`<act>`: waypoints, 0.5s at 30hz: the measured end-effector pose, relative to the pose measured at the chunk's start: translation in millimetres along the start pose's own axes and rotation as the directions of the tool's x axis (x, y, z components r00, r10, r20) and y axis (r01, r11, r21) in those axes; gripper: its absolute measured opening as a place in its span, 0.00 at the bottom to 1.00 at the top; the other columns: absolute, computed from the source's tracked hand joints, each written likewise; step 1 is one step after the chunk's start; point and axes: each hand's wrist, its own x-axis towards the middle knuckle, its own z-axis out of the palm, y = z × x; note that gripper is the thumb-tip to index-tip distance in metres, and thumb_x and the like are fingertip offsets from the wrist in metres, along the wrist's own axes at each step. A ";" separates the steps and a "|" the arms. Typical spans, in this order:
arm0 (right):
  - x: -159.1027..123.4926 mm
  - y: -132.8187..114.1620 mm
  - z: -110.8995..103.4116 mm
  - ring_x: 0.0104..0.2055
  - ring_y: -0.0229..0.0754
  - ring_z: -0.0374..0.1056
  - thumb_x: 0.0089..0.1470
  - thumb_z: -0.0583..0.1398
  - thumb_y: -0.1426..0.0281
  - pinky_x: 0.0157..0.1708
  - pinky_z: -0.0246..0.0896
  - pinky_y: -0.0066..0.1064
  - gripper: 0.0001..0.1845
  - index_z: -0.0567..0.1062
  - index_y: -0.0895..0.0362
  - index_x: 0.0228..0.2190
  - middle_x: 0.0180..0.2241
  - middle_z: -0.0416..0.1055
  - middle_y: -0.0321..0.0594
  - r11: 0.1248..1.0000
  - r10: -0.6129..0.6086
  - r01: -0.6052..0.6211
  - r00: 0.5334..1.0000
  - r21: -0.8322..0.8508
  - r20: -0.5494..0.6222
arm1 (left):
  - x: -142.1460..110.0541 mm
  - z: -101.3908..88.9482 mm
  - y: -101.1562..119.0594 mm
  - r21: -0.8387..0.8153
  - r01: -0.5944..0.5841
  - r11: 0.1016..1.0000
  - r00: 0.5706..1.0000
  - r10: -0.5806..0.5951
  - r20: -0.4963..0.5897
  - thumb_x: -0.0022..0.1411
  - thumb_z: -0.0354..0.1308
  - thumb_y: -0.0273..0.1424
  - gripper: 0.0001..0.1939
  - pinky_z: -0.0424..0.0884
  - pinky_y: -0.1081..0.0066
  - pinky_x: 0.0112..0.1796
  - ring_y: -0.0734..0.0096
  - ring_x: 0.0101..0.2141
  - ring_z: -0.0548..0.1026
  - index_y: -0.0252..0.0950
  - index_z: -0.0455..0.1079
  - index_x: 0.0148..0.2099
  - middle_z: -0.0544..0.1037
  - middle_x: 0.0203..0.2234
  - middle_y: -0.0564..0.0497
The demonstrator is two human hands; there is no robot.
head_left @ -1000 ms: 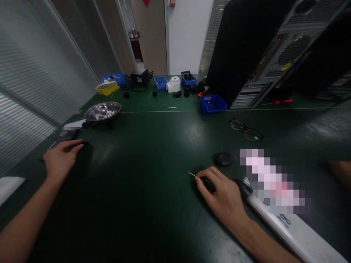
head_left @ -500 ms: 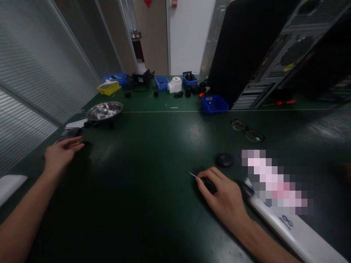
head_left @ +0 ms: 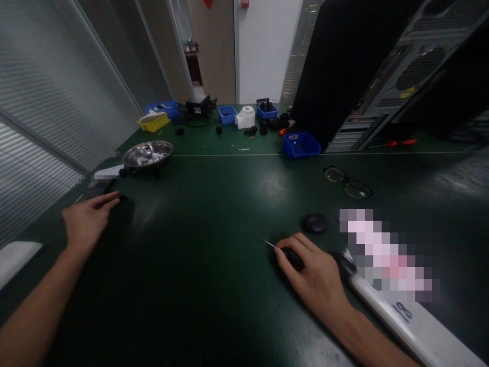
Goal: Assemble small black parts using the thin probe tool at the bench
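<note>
My left hand is at the left side of the green table, its thumb and fingertips closed on a small black part. The part is mostly dark against the table and too small to name. Farther right, my right hand rests low over the table, wrapped round the black handle of a screwdriver. Its thin metal shaft points left, toward the middle of the table. Just beyond that hand lies a rounded black object, apart from the fingers.
A steel bowl with small pieces stands beyond my left hand. Yellow and blue bins line the back. Eyeglasses lie at right. A white piece marked 18 lies beside my right forearm. Computer cases stand back right.
My left fingertips have come together on the small black part, where they were slightly apart before. My right hand keeps the screwdriver in about the same place.
</note>
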 end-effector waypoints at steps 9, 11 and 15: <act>-0.4 -2.7 -2.8 0.36 0.40 0.73 0.68 0.55 0.61 0.36 0.65 0.32 0.12 0.77 0.51 0.38 0.39 0.74 0.37 1.000 0.003 -0.003 1.000 0.025 0.014 | -7.5 0.0 -2.9 0.229 -0.225 0.947 0.974 0.218 0.055 0.68 0.48 0.44 0.27 0.72 0.56 0.50 0.54 0.34 0.79 0.36 0.76 0.59 0.83 0.42 0.42; -0.5 -2.9 -2.9 0.36 0.40 0.73 0.68 0.55 0.61 0.36 0.65 0.32 0.12 0.77 0.51 0.38 0.38 0.74 0.37 1.000 -0.005 0.005 1.000 0.013 0.008 | -6.9 1.9 -5.5 0.246 -0.231 0.941 0.973 0.228 0.041 0.69 0.48 0.45 0.27 0.72 0.56 0.49 0.55 0.34 0.79 0.36 0.75 0.59 0.83 0.40 0.42; -0.5 -3.0 -2.3 0.35 0.40 0.73 0.67 0.55 0.61 0.36 0.66 0.31 0.12 0.77 0.51 0.37 0.38 0.75 0.37 1.000 -0.014 0.014 1.000 0.002 -0.003 | -4.4 3.9 -11.4 0.215 -0.261 0.941 0.964 0.266 0.004 0.69 0.46 0.43 0.26 0.69 0.59 0.57 0.55 0.48 0.78 0.33 0.77 0.55 0.80 0.51 0.42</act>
